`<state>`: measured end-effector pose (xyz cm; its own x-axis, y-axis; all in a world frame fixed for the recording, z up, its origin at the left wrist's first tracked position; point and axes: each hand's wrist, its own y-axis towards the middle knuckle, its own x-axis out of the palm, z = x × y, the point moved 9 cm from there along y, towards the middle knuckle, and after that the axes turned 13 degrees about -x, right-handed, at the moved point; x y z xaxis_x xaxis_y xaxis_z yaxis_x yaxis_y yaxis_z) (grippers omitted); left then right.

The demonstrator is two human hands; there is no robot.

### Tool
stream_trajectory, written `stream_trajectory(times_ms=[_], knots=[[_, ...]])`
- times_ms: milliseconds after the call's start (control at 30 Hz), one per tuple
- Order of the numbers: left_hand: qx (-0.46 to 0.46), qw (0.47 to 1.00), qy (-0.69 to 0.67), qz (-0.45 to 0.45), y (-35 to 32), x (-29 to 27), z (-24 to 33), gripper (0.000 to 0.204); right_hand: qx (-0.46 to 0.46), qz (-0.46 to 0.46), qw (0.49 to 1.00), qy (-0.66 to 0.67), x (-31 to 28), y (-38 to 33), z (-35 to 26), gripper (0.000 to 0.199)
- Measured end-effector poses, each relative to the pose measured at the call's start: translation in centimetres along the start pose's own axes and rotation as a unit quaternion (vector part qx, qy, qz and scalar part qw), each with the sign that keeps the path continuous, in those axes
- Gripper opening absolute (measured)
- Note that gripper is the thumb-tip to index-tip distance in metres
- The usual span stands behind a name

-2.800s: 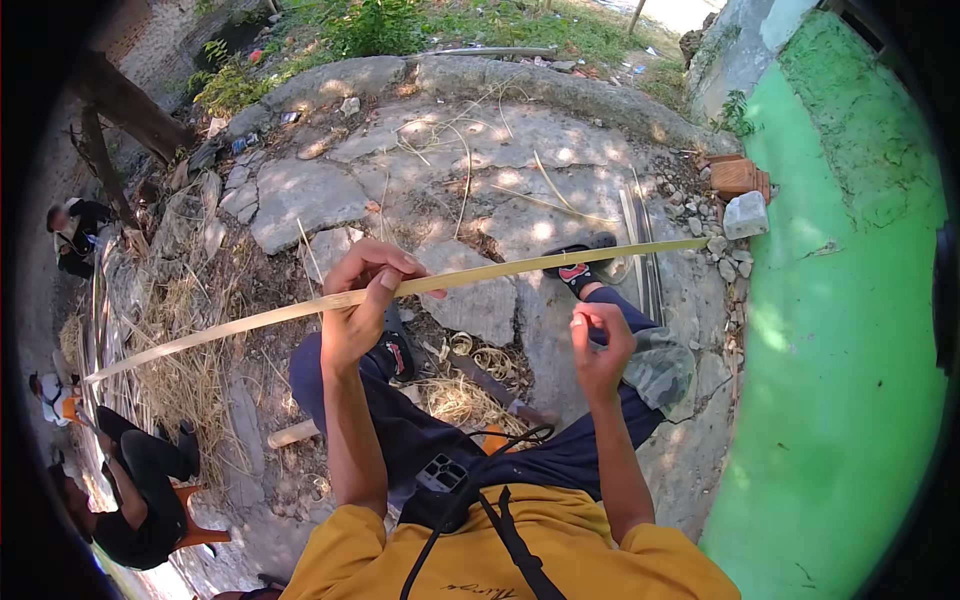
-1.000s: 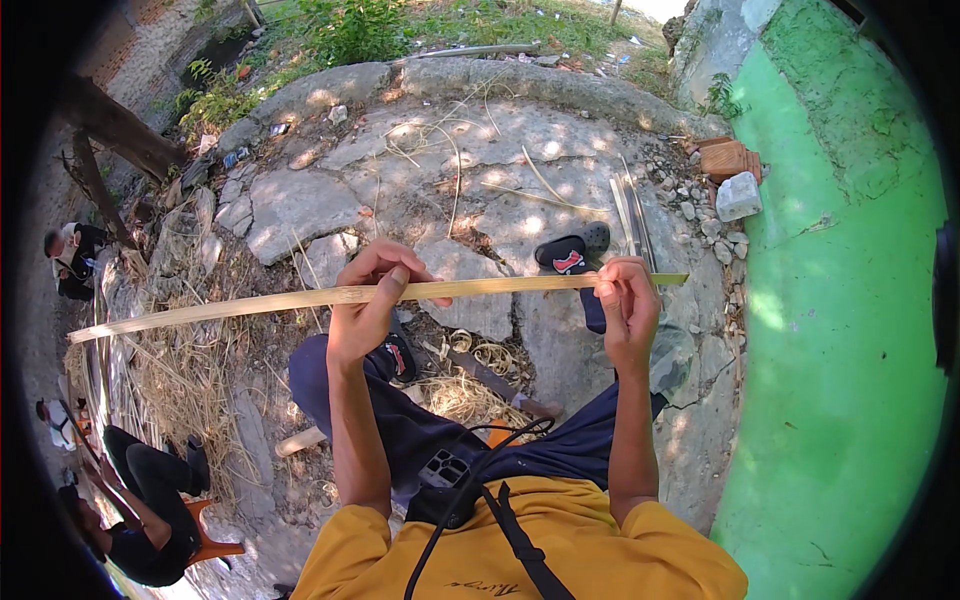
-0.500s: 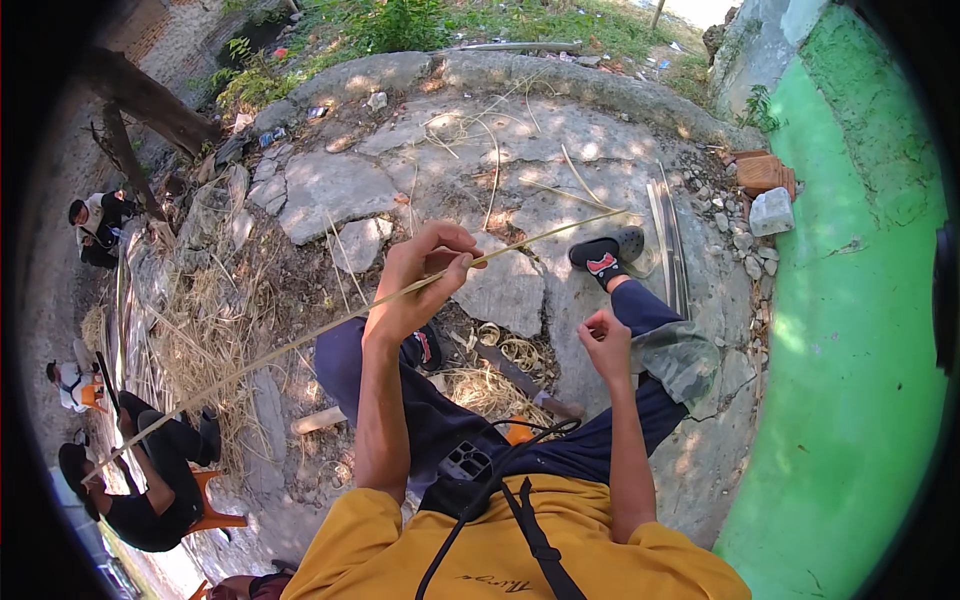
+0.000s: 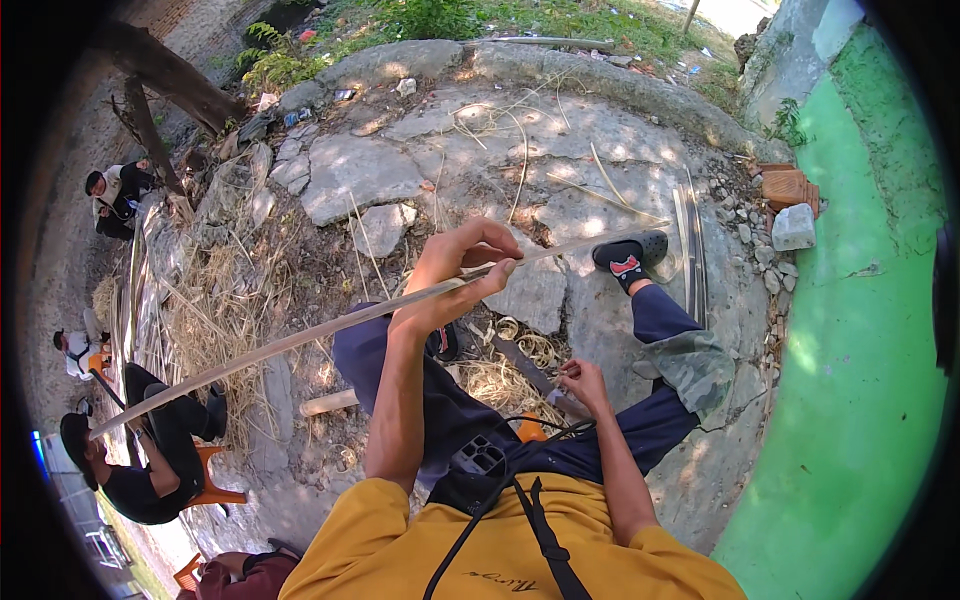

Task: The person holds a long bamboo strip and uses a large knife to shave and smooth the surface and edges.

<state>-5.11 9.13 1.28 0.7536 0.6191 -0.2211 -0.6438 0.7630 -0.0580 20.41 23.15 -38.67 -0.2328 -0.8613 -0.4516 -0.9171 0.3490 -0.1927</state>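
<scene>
My left hand (image 4: 455,275) is closed around a long, thin pale bamboo strip (image 4: 300,340), pinching it between thumb and fingers. The strip slants across from the lower left to the upper right, its wider face showing. My right hand (image 4: 583,386), fingers curled together, is low over my lap; whether anything is in them is hidden. Just beside and beneath it is a large dark-bladed knife (image 4: 522,364), its handle partly covered by the hand. Coiled pale shavings (image 4: 515,345) lie around the blade.
Loose fibres (image 4: 210,310) heap at the left on cracked concrete (image 4: 360,180). Long strips (image 4: 690,250) lie by my shoe (image 4: 630,252). A green wall (image 4: 860,330) bounds the right, with rubble and a pale block (image 4: 793,228). A seated person (image 4: 150,460) is at the left.
My right hand has come down and left toward the knife handle. My left hand still grips the strip, which has turned to show its wider face. The whole view has shifted slightly.
</scene>
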Motion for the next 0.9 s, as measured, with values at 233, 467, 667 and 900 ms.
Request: stream_trajectory(times_ms=[233,467,667,900], knots=[[0.005,1.000,-0.004,-0.008,-0.2,0.4,0.2,0.014,-0.116,0.146,0.980,-0.070,-6.7,1.9,-9.5,0.014],[0.010,0.999,-0.016,-0.025,0.0,1.2,-0.3,0.018,-0.313,0.395,0.837,-0.213,-17.1,-0.2,-25.9,0.026],[-0.029,0.999,0.039,-0.022,0.2,1.7,-0.7,0.026,-0.321,0.298,0.888,-0.138,-17.1,2.4,-27.7,0.031],[-0.099,0.990,-0.096,-0.015,0.4,0.7,-2.4,0.043,-0.208,0.092,0.963,0.145,-12.3,3.8,-23.7,0.021]])
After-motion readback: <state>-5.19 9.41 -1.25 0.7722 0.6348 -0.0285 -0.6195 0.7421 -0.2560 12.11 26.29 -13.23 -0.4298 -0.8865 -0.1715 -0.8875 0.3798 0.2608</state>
